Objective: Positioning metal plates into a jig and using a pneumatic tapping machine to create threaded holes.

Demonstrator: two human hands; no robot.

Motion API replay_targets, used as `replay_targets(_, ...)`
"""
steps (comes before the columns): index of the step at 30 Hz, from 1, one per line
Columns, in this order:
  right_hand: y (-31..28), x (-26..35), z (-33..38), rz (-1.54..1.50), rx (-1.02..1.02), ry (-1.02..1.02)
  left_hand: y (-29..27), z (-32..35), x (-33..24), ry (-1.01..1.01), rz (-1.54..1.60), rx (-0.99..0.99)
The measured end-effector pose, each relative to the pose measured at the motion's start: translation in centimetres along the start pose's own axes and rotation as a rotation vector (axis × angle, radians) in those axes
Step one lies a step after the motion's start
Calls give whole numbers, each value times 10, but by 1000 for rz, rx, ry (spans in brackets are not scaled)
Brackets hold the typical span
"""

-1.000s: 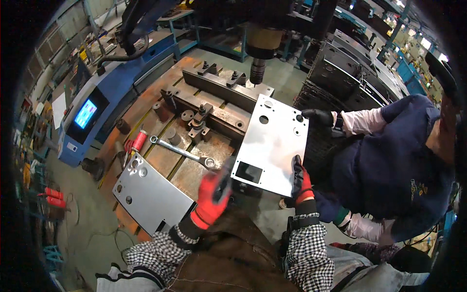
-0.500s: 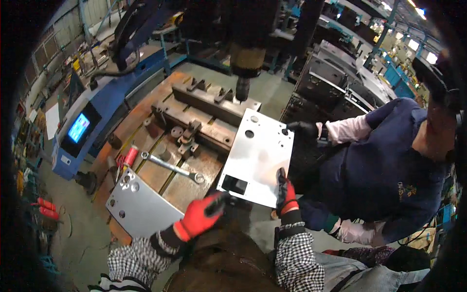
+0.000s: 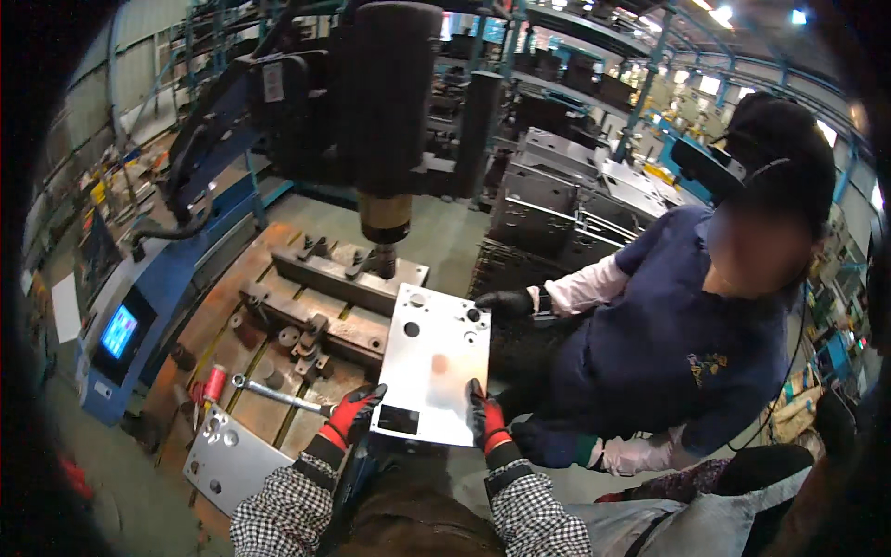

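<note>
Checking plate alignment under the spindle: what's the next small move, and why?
Probably slide the plate a little further toward the spindle. Its far holes sit just short of the tool tip, and the left hand, right hand and co-worker's gloved hand all hold its edges.

A small rectangular screen [image 3: 118, 331] is glowing blue on the dark slanted face of the blue-and-white control console [image 3: 111, 371] standing at the far left

Scene dimly lit; bright ceiling lamps [image 3: 719, 13] seen at 1 o'clock. Glare is thrown on the plate [image 3: 432, 367] near ctr. Heavy fisheye bending and black vignette at rim. Slight blur noted throughout.
</note>
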State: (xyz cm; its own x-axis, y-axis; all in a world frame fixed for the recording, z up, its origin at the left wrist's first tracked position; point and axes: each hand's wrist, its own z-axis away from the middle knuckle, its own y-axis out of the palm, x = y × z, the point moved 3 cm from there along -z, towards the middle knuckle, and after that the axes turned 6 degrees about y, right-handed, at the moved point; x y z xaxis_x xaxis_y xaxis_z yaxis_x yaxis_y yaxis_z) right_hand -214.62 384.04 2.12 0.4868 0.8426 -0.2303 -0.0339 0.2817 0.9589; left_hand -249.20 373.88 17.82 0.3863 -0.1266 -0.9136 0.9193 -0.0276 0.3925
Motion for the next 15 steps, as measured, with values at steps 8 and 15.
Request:
replay_targets(8, 24, -4, -4, 1074, -840, -464, 8, 1, -10, -27, -81, -80)
replay_targets(15, 29, 13, 37, 131, -322, -391, 55, 36, -14, -108, 44, 22)
